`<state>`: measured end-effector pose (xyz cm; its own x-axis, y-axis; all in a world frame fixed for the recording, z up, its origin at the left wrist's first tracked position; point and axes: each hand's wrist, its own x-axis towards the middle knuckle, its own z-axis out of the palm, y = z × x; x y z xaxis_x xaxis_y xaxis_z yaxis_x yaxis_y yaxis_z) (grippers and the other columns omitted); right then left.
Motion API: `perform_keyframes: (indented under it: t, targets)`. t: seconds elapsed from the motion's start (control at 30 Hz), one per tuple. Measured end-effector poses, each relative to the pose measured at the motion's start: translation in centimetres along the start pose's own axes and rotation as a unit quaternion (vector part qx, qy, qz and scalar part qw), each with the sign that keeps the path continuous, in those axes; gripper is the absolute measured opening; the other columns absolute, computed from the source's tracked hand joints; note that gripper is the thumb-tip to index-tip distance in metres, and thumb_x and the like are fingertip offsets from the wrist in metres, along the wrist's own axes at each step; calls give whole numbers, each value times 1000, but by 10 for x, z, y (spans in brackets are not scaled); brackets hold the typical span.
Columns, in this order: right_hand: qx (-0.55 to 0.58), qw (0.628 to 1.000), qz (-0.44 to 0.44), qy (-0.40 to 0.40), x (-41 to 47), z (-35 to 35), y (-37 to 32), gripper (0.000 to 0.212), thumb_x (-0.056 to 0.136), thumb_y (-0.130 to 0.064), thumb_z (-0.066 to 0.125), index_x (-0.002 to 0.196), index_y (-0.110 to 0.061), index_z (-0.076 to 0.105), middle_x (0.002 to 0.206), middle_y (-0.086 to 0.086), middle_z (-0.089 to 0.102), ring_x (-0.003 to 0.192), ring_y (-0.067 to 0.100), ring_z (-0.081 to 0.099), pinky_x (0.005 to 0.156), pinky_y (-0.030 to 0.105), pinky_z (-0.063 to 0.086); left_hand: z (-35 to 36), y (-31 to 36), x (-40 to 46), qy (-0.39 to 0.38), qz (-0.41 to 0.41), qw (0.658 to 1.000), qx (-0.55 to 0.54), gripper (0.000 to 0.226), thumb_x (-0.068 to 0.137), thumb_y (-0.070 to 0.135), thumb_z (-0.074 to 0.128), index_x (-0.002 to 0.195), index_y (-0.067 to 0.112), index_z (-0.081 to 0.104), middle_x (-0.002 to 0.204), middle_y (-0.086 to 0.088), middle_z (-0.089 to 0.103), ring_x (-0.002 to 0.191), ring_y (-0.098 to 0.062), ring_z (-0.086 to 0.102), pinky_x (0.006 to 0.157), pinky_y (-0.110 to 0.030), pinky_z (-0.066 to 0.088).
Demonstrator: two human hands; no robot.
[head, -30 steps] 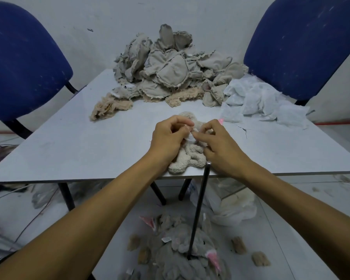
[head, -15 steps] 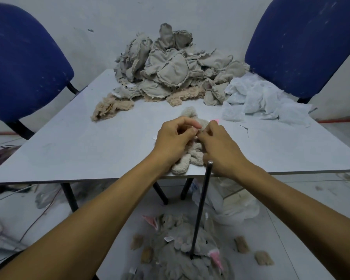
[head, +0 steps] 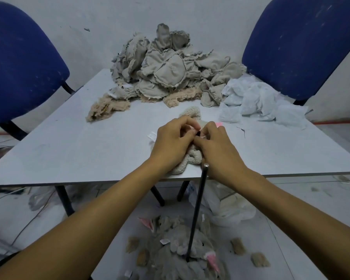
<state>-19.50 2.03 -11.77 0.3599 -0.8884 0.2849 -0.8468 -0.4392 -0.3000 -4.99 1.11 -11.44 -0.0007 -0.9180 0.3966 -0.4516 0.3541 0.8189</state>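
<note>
A small beige plush toy skin (head: 190, 160) lies on the white table (head: 79, 150) close to its near edge. My left hand (head: 173, 141) and my right hand (head: 216, 144) both sit on top of it, fingertips meeting, and each pinches its fabric. A furry end of the toy (head: 191, 112) sticks out beyond my fingers, with a pink bit (head: 218, 123) at the right. Most of the toy's middle is hidden under my hands.
A heap of grey-beige fabric skins (head: 166, 71) fills the back of the table, with white pouches (head: 259, 102) to its right. Two blue chairs (head: 22, 65) (head: 303, 43) flank the table. A black rod (head: 198, 209) leans against the near edge. More plush pieces (head: 180, 251) lie on the floor.
Both hands have closed in tighter over the toy and their fingertips have come together. The toy has stayed in the same spot.
</note>
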Motion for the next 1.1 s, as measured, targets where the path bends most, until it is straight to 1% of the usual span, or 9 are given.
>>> perform_keyframes:
  t: [0.13,0.23,0.33,0.4,0.53,0.6,0.73,0.87,1.1]
  targets:
    - [76,993,-42,75,-2,-3,9,25,86,1,57,101,-10,74,108,5,44,100,23,44,84,26,43,-6,9,3,-36,16,999,21,10,93,18,64,90,26,68,73,9,65,67,-3,57,63,-17,45]
    - [188,963,66,181,-3,-13,19,23,91,-5,56,100,-20,72,109,1,45,99,12,51,87,14,42,-11,14,19,5,29,991,129,11,96,26,57,102,25,66,95,8,59,98,-14,53,84,-29,43]
    - [55,987,140,56,2,-18,30,36,93,-43,57,124,-28,47,106,7,55,101,29,56,82,44,50,-13,10,33,-54,-146,976,151,48,96,42,54,141,28,47,139,-8,41,134,-27,32,107,-43,35]
    - [54,987,151,-17,6,-21,33,57,89,-48,64,136,-28,37,102,10,62,97,31,59,83,47,50,-10,9,36,-109,-215,965,105,68,93,46,61,152,24,33,149,-10,41,134,-29,41,105,-41,39]
    - [271,953,132,38,12,-30,38,65,85,-18,75,138,-35,42,83,-3,68,69,9,67,63,26,53,-7,17,38,-29,-214,971,-98,44,84,11,77,124,12,62,101,-10,71,73,-18,64,61,-26,51]
    - [313,936,138,83,16,-37,44,61,86,-22,76,133,-39,41,90,-5,66,68,5,65,53,19,48,-13,21,41,11,-190,963,-189,30,80,1,77,106,14,68,88,-4,72,64,-12,65,53,-21,51]
    - [350,919,184,-16,18,-38,46,70,88,-33,74,145,-29,33,126,6,58,102,22,65,77,30,56,-21,30,38,47,-137,944,-298,23,81,-10,70,92,10,68,78,0,73,73,-14,68,69,-26,56]
    - [336,918,49,204,20,-62,37,20,91,-24,70,111,-21,66,92,-14,69,77,-4,65,68,15,51,-32,35,40,86,-68,967,-230,24,82,-8,71,89,14,66,82,-1,71,79,-16,69,75,-35,60]
    - [194,938,-24,285,14,-62,28,17,88,-29,73,99,-16,70,90,-8,65,78,3,55,71,10,42,-33,35,34,125,-40,981,-144,22,80,4,76,84,25,75,83,2,75,84,-19,72,85,-48,59]
